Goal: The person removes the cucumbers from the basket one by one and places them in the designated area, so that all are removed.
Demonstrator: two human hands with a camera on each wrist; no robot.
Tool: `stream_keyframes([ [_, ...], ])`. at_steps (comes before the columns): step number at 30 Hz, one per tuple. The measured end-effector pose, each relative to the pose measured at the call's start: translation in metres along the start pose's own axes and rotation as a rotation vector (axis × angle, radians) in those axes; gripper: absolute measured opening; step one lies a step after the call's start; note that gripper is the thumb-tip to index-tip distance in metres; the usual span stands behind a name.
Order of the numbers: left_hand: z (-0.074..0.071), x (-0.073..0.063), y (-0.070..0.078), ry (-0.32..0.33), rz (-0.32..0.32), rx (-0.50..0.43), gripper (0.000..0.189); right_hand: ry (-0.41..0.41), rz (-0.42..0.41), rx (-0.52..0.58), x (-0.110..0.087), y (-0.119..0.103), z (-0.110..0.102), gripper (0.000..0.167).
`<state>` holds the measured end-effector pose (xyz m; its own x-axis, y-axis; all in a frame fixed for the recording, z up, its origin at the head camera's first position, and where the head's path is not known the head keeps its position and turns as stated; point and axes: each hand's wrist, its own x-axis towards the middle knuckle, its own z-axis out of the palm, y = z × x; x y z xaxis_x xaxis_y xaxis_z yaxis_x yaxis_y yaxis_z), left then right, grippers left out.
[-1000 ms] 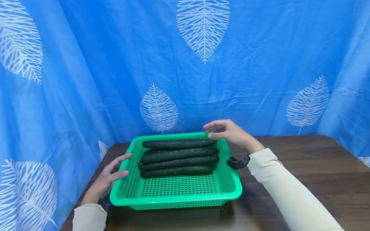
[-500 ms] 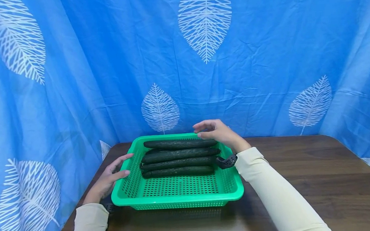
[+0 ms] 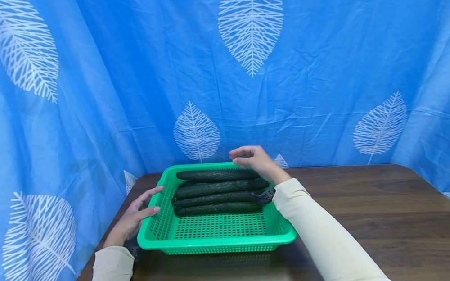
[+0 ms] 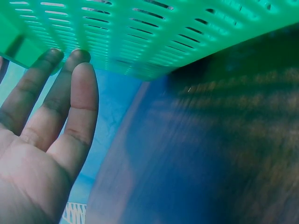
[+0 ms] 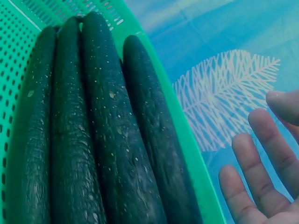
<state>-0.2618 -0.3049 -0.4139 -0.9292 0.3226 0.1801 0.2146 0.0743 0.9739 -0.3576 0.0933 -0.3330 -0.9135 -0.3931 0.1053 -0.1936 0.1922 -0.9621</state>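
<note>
Several long dark green cucumbers point(image 3: 217, 188) lie side by side across a green plastic basket point(image 3: 218, 241) with slotted walls. They fill its far half, and the bare grid floor shows nearer me. My left hand point(image 3: 132, 216) is at the basket's left rim, fingers spread and thumb apart. Its fingertips are right at the outer wall in the left wrist view. Over the far right part of the basket hovers my right hand point(image 3: 256, 161), fingers loosely bent, nothing in them. The right wrist view has that hand just beyond the rim, beside the farthest cucumber point(image 5: 156, 116).
The basket stands on a dark brown wooden table point(image 3: 379, 216), which extends to the right. A blue curtain point(image 3: 305, 83) with white leaf prints hangs behind the table and along both sides. A dark band point(image 3: 264, 196) is on my right wrist.
My right hand has moved left over the basket's far right corner, its sleeve now crossing the right rim. The left hand, the basket and the cucumbers stay put.
</note>
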Motion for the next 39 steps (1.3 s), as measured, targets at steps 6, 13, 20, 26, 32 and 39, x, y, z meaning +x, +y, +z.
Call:
stream_keyframes([
  [6,-0.001,0.001,0.000,0.005,0.002,0.040,0.053,0.004,0.017,0.001,0.008,0.001,0.007,0.036],
  [13,0.000,0.001,-0.002,0.005,0.002,0.047,0.056,0.035,0.001,-0.080,0.011,0.006,0.015,0.033],
  [20,0.000,0.000,0.001,0.007,-0.001,0.042,0.054,0.104,-0.101,-0.215,0.014,0.023,0.016,0.027],
  [26,-0.001,0.000,0.000,0.005,0.003,0.028,0.053,0.058,-0.090,-0.290,0.014,0.026,0.015,0.034],
  [32,-0.001,0.001,0.000,0.019,-0.002,0.051,0.056,-0.045,-0.049,-0.401,0.013,0.027,0.016,0.050],
  [39,-0.001,0.000,0.001,0.018,-0.006,0.049,0.056,-0.079,-0.070,-0.621,0.013,0.020,0.024,0.057],
])
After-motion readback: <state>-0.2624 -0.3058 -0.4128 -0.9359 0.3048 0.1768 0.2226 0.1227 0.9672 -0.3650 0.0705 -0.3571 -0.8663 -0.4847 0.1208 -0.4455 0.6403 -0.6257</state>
